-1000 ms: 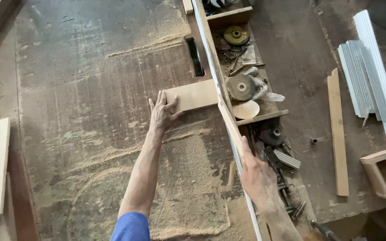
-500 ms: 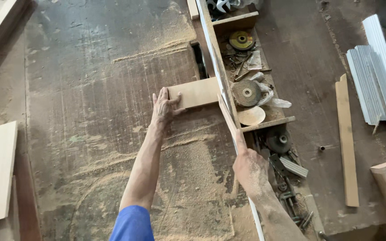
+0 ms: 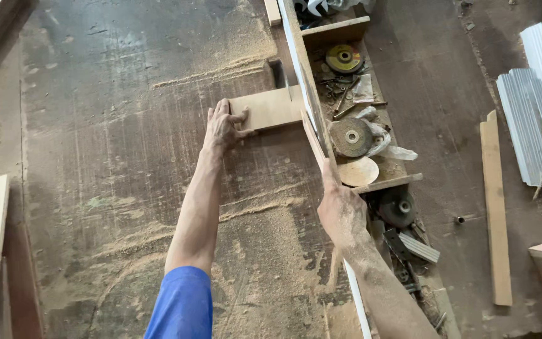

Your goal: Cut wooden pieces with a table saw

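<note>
- The left hand [image 3: 224, 127] lies flat and open on the left end of a small board [image 3: 270, 108], with the fingers spread and pressing down.
- The board lies on the dusty table [image 3: 95, 157], up near the far edge, and its right end touches the long fence [image 3: 308, 100] that runs along the table's right edge.
- There is a dark slot [image 3: 278, 73] in the table just past the board. I think a blade sits there, but I cannot see it well.
- The right hand [image 3: 341, 210] is closed around a thin strip [image 3: 313, 139] that leans along the fence.
- If the left hand slides too far toward the slot, I think the fingers could get hurt.
- The sawdust [image 3: 265, 251] is thick, so the board could slip or twist away from the fence.
- The strip is long and thin. It could bend or snap if the right hand pushes too hard.
- The tray [image 3: 371, 135] beside the fence is full of discs [image 3: 350, 137], and a bump could knock things loose.
- From a second ago, the left hand and the board sit a bit nearer the slot.
- The right hand has slid up the strip too, closer to the board.
</note>
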